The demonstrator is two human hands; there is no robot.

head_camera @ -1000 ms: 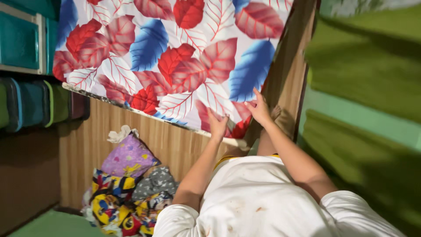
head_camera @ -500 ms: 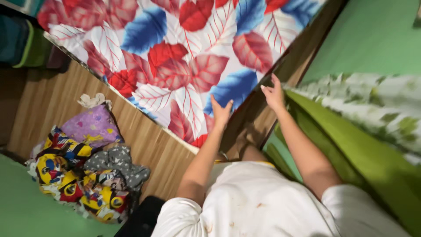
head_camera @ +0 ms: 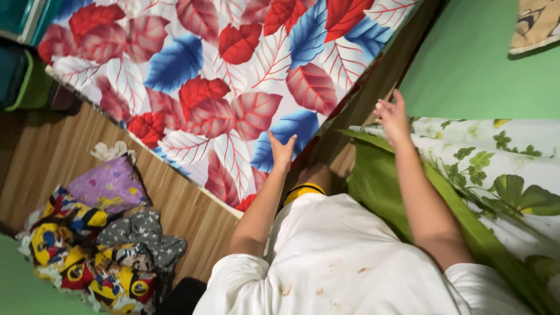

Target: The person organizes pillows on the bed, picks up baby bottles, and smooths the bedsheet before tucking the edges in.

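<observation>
A mattress covered in a white sheet with large red and blue leaves [head_camera: 233, 87] fills the upper middle of the view. My left hand [head_camera: 281, 149] lies flat on its near corner, fingers spread. My right hand [head_camera: 392, 116] is lifted off the sheet, fingers apart, hovering over the dark gap beside the mattress and close to a green cloth [head_camera: 385, 186] and a white curtain with green leaf print [head_camera: 496, 169]. Neither hand holds anything. I wear a white shirt with small stains.
A heap of colourful clothes and a purple pillow [head_camera: 105, 227] lies on the wood-pattern floor [head_camera: 175, 198] at lower left. Teal bins [head_camera: 17, 64] stand at upper left. A green wall [head_camera: 478, 64] rises at upper right.
The view has swung right. My right hand has come off the sheet's corner and moved right toward the curtain. My left hand stays pressed on the sheet.
</observation>
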